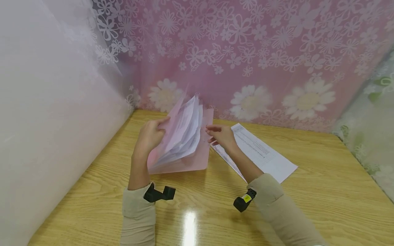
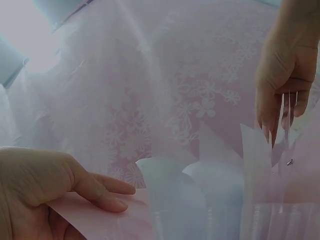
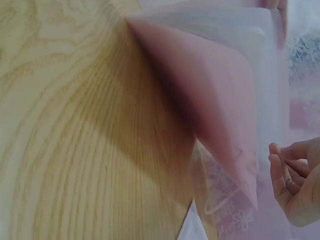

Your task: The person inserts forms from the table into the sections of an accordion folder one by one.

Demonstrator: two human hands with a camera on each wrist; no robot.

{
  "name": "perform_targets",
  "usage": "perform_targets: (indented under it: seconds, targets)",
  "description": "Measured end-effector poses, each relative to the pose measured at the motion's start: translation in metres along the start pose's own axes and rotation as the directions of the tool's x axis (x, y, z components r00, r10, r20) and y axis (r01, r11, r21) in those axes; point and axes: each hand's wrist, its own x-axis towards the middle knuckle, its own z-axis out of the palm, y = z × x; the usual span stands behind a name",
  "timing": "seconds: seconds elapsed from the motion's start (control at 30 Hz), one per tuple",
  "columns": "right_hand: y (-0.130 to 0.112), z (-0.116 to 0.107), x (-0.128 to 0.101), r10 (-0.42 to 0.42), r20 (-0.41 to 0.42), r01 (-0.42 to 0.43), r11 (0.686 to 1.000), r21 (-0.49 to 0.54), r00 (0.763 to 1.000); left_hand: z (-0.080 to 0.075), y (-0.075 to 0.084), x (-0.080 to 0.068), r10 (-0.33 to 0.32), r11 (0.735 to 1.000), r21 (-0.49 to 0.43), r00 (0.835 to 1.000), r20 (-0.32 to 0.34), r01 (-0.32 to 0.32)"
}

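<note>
A pink display folder [image 1: 207, 150] with clear sleeves stands tilted and fanned partway apart on the table. White papers [image 1: 187, 136] show inside several of its sleeves. My left hand [image 1: 150, 136] grips the pink cover at the left, its thumb lying against the cover in the left wrist view. At the right side of the folder, my right hand [image 1: 223, 136] has thumb and fingertips together on the edge of a clear sleeve [image 2: 285, 125]. That sleeve is thin and hard to make out in the right wrist view. Printed sheets [image 1: 261, 153] lie flat beneath the right forearm.
The wooden table [image 1: 92, 205] meets a pink flowered curtain [image 1: 221, 68] behind the folder. A pale sheet [image 1: 61, 85] hangs along the left side, and a flowered cover [image 1: 369, 136] borders the right. Light glares off the table's front.
</note>
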Motion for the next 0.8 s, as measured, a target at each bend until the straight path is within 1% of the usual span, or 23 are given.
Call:
perform_targets:
  seconds: [0.17, 0.3, 0.53, 0.67, 0.8]
  targets:
    - [0.007, -0.031, -0.003, -0.028, -0.016, 0.027, 0.999, -0.018, 0.999, 0.000, -0.001, 0.000, -0.006, 1.000, -0.004, 1.000, 0.003, 0.007]
    - [0.019, -0.060, -0.007, -0.017, -0.026, 0.016, 0.998, -0.065, 1.000, 0.000, -0.001, 0.000, -0.003, 1.000, -0.006, 1.000, 0.001, 0.003]
    - [0.055, -0.112, -0.018, -0.046, -0.048, 0.036, 0.980, -0.195, 0.998, 0.002, -0.003, 0.000, 0.007, 1.000, -0.004, 1.000, -0.004, -0.007]
    - [0.075, -0.138, -0.028, -0.045, -0.075, 0.025, 0.969, -0.246, 0.996, 0.002, -0.002, 0.000, 0.006, 1.000, 0.003, 1.000, -0.001, -0.006]
    - [0.093, -0.163, -0.038, -0.048, -0.102, 0.013, 0.946, -0.323, 0.994, 0.002, -0.002, 0.000, 0.001, 1.000, 0.006, 1.000, 0.002, -0.001]
